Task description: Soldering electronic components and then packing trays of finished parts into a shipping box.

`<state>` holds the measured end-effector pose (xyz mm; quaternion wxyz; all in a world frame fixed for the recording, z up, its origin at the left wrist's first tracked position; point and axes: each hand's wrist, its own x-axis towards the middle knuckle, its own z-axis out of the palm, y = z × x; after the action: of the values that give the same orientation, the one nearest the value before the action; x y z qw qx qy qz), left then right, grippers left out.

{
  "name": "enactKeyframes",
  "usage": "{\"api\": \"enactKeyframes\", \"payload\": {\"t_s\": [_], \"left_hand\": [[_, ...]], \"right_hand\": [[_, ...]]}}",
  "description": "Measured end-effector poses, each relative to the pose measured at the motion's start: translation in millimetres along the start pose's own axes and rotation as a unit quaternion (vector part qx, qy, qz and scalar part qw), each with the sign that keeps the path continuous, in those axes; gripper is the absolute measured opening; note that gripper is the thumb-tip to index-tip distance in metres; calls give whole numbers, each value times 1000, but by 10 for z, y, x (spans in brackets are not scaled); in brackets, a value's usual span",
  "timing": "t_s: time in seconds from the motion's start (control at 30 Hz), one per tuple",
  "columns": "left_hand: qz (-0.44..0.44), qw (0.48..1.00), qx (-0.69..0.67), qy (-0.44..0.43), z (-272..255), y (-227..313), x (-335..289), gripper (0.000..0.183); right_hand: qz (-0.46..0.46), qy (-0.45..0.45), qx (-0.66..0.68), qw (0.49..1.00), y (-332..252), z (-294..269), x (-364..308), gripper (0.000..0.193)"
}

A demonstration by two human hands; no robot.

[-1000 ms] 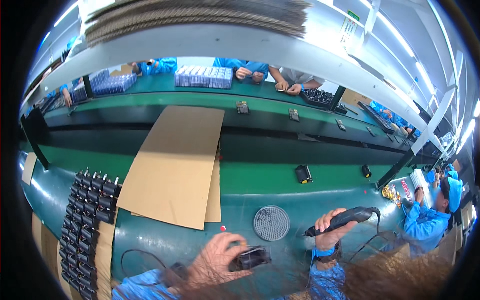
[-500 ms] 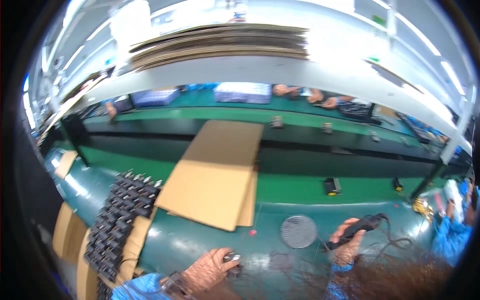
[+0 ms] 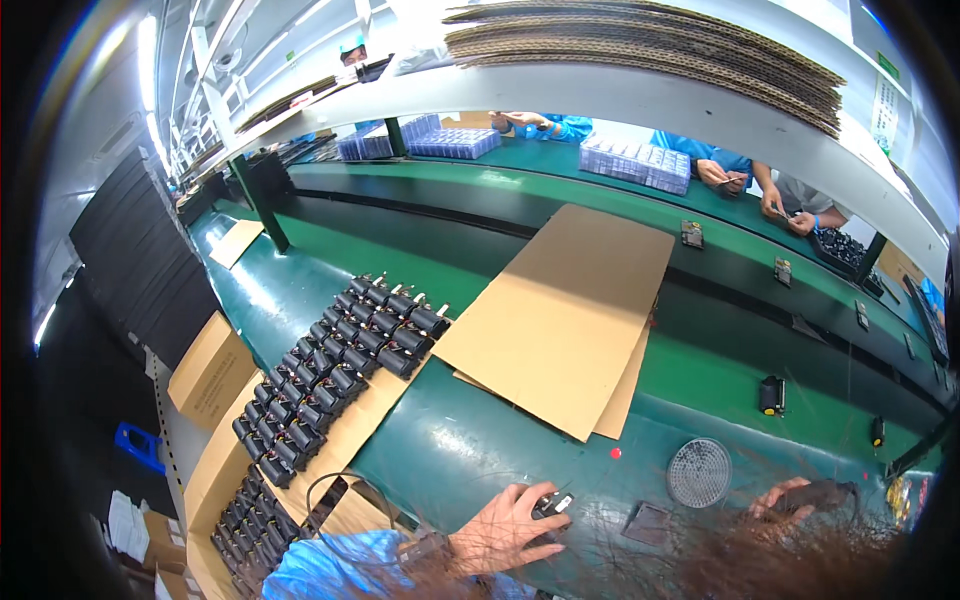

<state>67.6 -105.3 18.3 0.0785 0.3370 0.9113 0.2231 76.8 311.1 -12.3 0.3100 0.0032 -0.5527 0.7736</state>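
clasping black part [image 3: 553, 505] in left hand [image 3: 497, 530], dark tool [image 3: 826, 494] in right hand [image 3: 776, 497], hands apart

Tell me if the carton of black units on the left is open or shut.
Open: on the carton, one flap sticks out, and black units are visible inside.

The view comes from the left of two wide fisheye cameras worn on the person's head, looking down and forward across the bench [image 3: 450, 440], which slants down to the right. The left hand [image 3: 510, 525] and right hand [image 3: 780, 500] sit near the lens, low in view; hair [image 3: 760, 565] hangs closer. A shelf [image 3: 600, 88] arches across the top, bent by the lens.
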Motion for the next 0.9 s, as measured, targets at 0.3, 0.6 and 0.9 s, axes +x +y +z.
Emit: {"api": "enactKeyframes", "payload": {"t_s": [0.3, 0.6, 0.9], "left_hand": [[-106, 988, -74, 86, -471, -293, -265, 57], [-282, 888, 188, 312, -1022, -1452, -896, 58], [-308, 862, 254, 311, -965, -1801, -635, 63]], "right_hand": [[10, -49, 37, 998, 124, -132, -66, 67], [4, 64, 17, 998, 114, -69, -48, 67], [8, -30, 34, 999, 53, -70, 1, 68]]}}
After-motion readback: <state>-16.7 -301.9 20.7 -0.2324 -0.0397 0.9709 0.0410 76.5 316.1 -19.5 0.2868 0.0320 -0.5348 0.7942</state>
